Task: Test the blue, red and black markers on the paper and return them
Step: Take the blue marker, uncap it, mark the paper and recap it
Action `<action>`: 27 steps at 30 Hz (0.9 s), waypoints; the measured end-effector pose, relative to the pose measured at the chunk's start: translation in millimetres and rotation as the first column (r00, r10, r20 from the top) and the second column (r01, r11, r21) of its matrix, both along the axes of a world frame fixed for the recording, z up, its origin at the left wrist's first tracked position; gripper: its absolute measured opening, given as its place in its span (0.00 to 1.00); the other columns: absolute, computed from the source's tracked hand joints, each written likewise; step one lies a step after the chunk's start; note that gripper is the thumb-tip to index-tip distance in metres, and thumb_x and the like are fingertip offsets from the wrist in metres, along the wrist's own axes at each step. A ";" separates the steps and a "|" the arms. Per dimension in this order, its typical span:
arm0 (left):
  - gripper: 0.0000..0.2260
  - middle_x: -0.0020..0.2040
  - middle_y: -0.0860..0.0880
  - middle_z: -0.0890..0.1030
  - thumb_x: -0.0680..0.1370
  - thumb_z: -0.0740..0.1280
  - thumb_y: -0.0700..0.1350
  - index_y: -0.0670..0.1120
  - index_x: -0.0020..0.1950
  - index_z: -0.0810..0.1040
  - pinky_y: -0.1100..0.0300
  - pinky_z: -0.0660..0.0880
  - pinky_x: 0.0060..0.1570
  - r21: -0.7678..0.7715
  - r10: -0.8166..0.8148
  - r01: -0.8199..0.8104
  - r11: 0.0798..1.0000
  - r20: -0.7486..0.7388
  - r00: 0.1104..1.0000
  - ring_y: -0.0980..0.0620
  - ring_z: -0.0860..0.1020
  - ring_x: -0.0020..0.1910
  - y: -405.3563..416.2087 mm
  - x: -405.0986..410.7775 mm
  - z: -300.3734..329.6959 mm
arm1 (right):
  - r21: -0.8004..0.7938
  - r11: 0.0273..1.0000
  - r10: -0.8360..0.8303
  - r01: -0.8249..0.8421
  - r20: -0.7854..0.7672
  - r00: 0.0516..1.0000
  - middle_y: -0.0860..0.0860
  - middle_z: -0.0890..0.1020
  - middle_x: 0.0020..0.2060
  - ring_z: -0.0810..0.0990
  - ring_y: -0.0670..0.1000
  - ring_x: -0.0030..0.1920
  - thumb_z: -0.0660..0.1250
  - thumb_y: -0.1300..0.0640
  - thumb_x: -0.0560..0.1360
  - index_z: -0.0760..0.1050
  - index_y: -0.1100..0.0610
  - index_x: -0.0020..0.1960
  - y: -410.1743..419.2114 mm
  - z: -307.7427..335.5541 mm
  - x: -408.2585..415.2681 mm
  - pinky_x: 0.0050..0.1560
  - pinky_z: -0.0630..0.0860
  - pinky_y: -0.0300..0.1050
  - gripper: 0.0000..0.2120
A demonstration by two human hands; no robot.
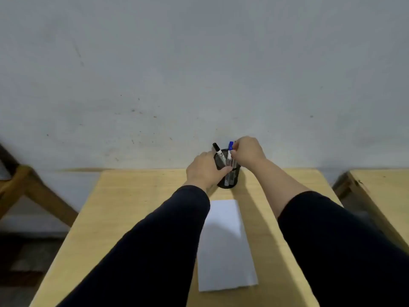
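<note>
A black mesh pen holder (232,181) stands at the far edge of the wooden desk (124,218). My left hand (204,171) is wrapped around its left side. A black-capped marker (219,153) leans out of it to the left. My right hand (249,151) pinches the blue marker (230,151) just below its cap; the marker's lower part is still inside the holder. I cannot pick out a red marker; my right hand hides that side. A white sheet of paper (225,247) lies on the desk between my forearms.
A grey wall (199,74) rises directly behind the desk. Another wooden desk (380,196) stands to the right across a narrow gap. A wooden frame (33,189) stands at the left above the floor.
</note>
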State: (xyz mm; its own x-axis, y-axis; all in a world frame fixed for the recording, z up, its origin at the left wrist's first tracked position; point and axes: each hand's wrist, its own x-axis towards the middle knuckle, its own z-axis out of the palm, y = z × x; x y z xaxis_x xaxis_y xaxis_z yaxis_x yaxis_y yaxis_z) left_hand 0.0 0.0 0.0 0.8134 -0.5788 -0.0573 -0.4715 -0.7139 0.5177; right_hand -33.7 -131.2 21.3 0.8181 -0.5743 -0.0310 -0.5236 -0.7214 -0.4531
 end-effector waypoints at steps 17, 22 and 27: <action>0.22 0.58 0.50 0.80 0.71 0.71 0.42 0.49 0.64 0.72 0.52 0.75 0.59 -0.519 0.006 -0.083 0.851 -0.149 0.989 0.51 0.77 0.58 -16.1 5.0 -73.6 | -0.076 0.954 -0.282 0.291 0.112 0.953 0.55 0.84 0.47 0.82 0.57 0.48 0.69 0.53 0.73 0.80 0.56 0.50 15.2 -47.4 18.1 0.43 0.75 0.45 0.09; 0.19 0.55 0.51 0.81 0.71 0.73 0.46 0.49 0.61 0.74 0.53 0.76 0.55 -0.552 -0.007 -0.035 0.833 -0.074 0.997 0.51 0.78 0.55 -16.7 6.5 -79.5 | 0.021 0.949 -0.304 0.314 0.317 0.899 0.54 0.85 0.47 0.82 0.57 0.49 0.67 0.53 0.73 0.81 0.56 0.50 13.7 -41.3 16.0 0.39 0.70 0.42 0.10; 0.23 0.56 0.51 0.80 0.71 0.73 0.47 0.49 0.64 0.72 0.56 0.75 0.58 -0.554 0.000 -0.012 0.833 -0.022 1.000 0.52 0.77 0.57 -18.5 5.8 -87.6 | 0.086 0.972 -0.228 0.220 0.580 0.782 0.53 0.84 0.46 0.82 0.53 0.47 0.66 0.56 0.73 0.79 0.57 0.56 17.1 -6.8 -0.3 0.44 0.72 0.41 0.13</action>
